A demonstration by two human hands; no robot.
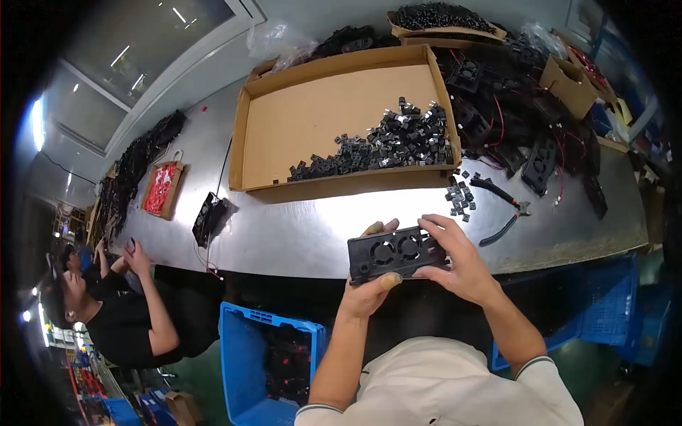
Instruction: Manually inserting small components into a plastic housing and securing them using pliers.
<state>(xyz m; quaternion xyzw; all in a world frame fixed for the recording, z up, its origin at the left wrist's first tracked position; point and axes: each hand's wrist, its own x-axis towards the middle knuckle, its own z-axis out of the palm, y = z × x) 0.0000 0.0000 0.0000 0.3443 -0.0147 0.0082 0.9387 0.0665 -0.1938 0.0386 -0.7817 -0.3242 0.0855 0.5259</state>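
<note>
A black plastic housing [394,254] with two round fan openings is held level between my hands, just off the table's near edge. My left hand [371,290] grips its left end, thumb along the near side and fingertips showing at the far side. At the right end, my right hand [460,257] is closed on it, fingers over the far corner and thumb at the near corner. Just beyond lies a loose cluster of small black parts [462,197]. Orange-and-black cutting pliers [508,206] rest to their right.
A shallow cardboard tray [284,106] with many small black parts stands mid-table. Black fan housings with red wires [497,121] pile up at the right. Another black unit [209,219] and a box of red parts [162,190] lie left. A blue crate [241,362] stands below; a person [121,305] works at the left.
</note>
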